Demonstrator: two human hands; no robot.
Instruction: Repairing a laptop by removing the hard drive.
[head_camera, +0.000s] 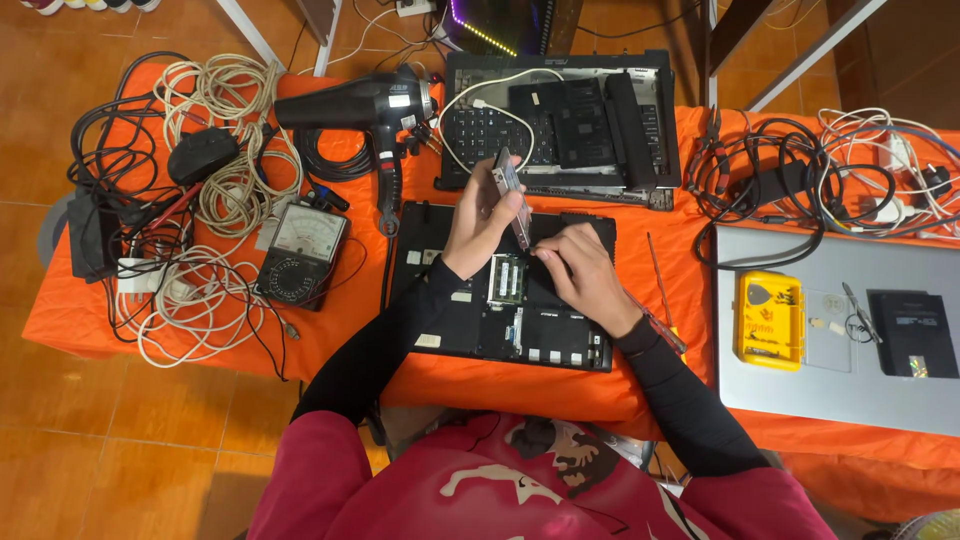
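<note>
While an orange-covered table (330, 330) fills the view, an opened black laptop base (500, 300) lies at its near middle. Above it, the left hand (480, 215) grips a tilted silver drive (510, 185); the right hand (580, 270) pinches something unclear beside the green memory module (507, 278).
</note>
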